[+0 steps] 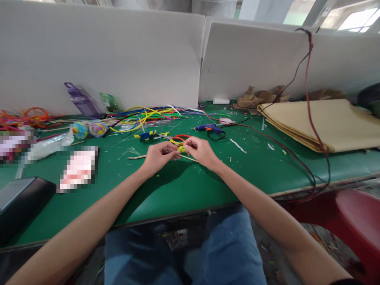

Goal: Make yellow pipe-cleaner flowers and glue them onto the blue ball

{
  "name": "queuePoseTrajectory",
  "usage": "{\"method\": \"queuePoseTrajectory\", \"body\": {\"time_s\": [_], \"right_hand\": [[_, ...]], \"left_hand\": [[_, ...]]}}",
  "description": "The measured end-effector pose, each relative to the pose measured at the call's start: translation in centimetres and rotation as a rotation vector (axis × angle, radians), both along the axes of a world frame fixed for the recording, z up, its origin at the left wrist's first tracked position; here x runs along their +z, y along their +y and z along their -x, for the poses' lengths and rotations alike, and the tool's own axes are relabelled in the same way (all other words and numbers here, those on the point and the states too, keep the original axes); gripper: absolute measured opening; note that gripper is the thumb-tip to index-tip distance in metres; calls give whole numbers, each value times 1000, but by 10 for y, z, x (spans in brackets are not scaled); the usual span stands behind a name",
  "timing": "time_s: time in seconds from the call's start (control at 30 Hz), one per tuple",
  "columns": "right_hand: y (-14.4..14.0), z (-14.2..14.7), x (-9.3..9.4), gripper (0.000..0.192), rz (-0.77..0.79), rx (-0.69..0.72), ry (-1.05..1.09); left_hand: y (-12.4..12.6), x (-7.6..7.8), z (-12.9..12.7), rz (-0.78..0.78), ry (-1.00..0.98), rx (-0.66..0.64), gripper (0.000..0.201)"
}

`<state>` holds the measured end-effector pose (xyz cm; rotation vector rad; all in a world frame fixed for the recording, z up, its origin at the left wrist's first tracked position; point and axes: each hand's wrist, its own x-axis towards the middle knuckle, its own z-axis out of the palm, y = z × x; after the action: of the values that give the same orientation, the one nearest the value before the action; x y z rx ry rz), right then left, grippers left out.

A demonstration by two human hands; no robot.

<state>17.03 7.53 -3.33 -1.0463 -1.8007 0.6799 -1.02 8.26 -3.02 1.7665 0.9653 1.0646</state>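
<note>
My left hand [159,156] and my right hand [201,151] meet above the green table [184,186], both pinching a small yellow pipe-cleaner piece [181,149] on a thin wooden stick [190,158]. Just behind my fingers lie red and orange pipe-cleaner loops [181,138] and a blue-and-yellow twisted figure [146,135]. A blue glue gun [209,128] rests a little beyond my right hand.
A heap of coloured pipe cleaners [148,114] lies at the back, with a purple bottle [80,99] and orange wires [28,117] to the left. Folded tan sheets [320,122] and red-black cables [297,154] lie right. A black box [20,202] sits front left, a red stool [356,221] front right.
</note>
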Motion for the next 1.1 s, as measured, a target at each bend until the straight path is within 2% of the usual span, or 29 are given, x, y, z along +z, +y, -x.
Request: {"method": "queuePoseTrajectory", "body": {"time_s": [0.33,0.67,0.83,0.97,1.1], "right_hand": [[1,-8,0,10,-88,103,-191],[1,-6,-1,10,-57,96,-125],[1,-5,-3,10,-85,99,-144],[-1,-2,-3,13,-112,55,-82],[0,-1,-4,13,-58,80,-41]], "left_hand": [[1,-1,3,66,31,-89,25],[0,-1,3,64,38,-105,25],[0,-4,2,31,28,-97,24],[-1,-6,1,9,17,-72,24],[-1,-6,0,-6,10,-62,25]]}}
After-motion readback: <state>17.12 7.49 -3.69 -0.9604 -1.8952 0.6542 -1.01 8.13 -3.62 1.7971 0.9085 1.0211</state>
